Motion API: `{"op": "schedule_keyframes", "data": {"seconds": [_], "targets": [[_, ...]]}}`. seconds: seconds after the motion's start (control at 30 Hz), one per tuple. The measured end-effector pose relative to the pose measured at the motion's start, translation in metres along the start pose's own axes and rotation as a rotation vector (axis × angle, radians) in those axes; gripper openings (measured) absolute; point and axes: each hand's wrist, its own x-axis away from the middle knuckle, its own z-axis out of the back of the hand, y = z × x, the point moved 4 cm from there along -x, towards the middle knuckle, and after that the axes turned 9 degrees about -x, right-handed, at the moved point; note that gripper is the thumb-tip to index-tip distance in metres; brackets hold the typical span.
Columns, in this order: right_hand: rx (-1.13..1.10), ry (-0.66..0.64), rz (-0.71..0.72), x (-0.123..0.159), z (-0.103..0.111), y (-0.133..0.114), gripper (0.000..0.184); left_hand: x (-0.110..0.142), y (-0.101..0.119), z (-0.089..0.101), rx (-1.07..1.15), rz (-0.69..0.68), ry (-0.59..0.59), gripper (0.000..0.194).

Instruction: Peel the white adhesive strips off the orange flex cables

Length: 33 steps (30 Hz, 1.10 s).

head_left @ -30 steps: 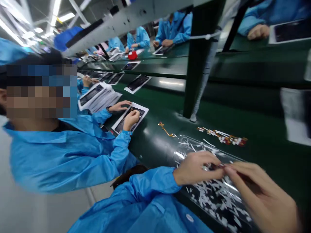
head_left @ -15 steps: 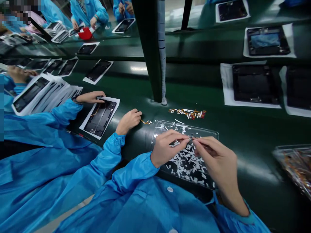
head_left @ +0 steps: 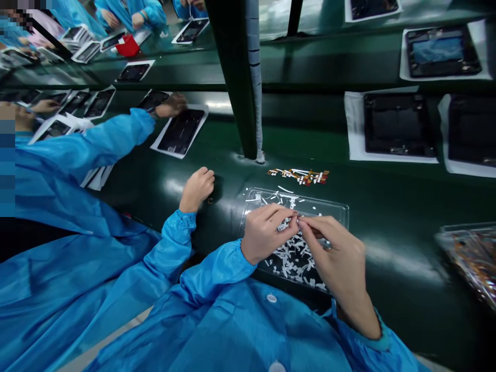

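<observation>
My left hand [head_left: 267, 231] and my right hand [head_left: 336, 256] meet fingertip to fingertip above a clear plastic tray [head_left: 336, 207] on the green belt. Both pinch one small part between them, too small to name. The tray holds several small white scraps [head_left: 290, 258]. Just beyond the tray lies a little pile of orange and white flex strips [head_left: 300, 176].
A co-worker in a blue coat sits at my left; one hand [head_left: 197, 188] rests closed near my tray, the other [head_left: 170, 105] reaches to a dark panel on white paper [head_left: 180, 132]. More dark panels [head_left: 395, 126] lie on the belt. A green post [head_left: 235, 77] stands ahead. Another tray [head_left: 468, 258] sits right.
The view has swung right and down from the co-worker to my tray. The co-worker has slid the dark panel away along the belt and drawn the near hand into a fist. My hands stay pinched together.
</observation>
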Motion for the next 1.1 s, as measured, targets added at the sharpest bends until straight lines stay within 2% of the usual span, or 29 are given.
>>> {"op": "schedule_keyframes", "data": {"seconds": [0.07, 0.17, 0.27, 0.37, 0.5, 0.6, 0.7, 0.8, 0.93, 1.0, 1.1], "targets": [[0.013, -0.011, -0.030, 0.001, 0.002, 0.004, 0.012, 0.000, -0.002, 0.000, -0.022, -0.003, -0.043, 0.010], [-0.044, -0.046, -0.194, 0.002, 0.008, 0.019, 0.016, 0.001, -0.012, -0.002, 0.016, 0.100, -0.148, 0.014], [-0.128, -0.115, -0.333, 0.004, 0.012, 0.033, 0.023, 0.004, -0.021, -0.005, 0.204, 0.268, -0.271, 0.014], [-0.195, -0.196, -0.376, 0.005, 0.009, 0.038, 0.028, 0.003, -0.021, -0.007, 0.370, 0.285, -0.338, 0.018], [-0.305, -0.200, -0.466, 0.008, 0.006, 0.045, 0.031, 0.002, -0.020, -0.006, 0.330, 0.213, -0.337, 0.023], [-0.335, -0.172, -0.549, 0.013, 0.009, 0.051, 0.034, 0.003, -0.019, -0.001, 0.191, 0.140, -0.205, 0.022], [-0.367, -0.150, -0.520, 0.014, 0.010, 0.050, 0.032, 0.008, -0.007, 0.002, 0.018, -0.076, -0.078, 0.017], [-0.349, -0.164, -0.437, 0.013, 0.008, 0.045, 0.030, 0.013, 0.000, -0.004, -0.078, -0.197, -0.067, 0.015], [-0.195, -0.201, -0.322, 0.010, 0.008, 0.039, 0.027, 0.013, -0.002, -0.012, -0.050, -0.176, -0.121, 0.017], [-0.136, -0.224, -0.268, 0.009, 0.010, 0.036, 0.025, 0.011, -0.005, -0.012, 0.046, -0.126, -0.158, 0.015], [-0.100, -0.284, -0.225, 0.009, 0.010, 0.034, 0.022, 0.007, -0.009, -0.010, 0.195, -0.039, -0.276, 0.016]]}}
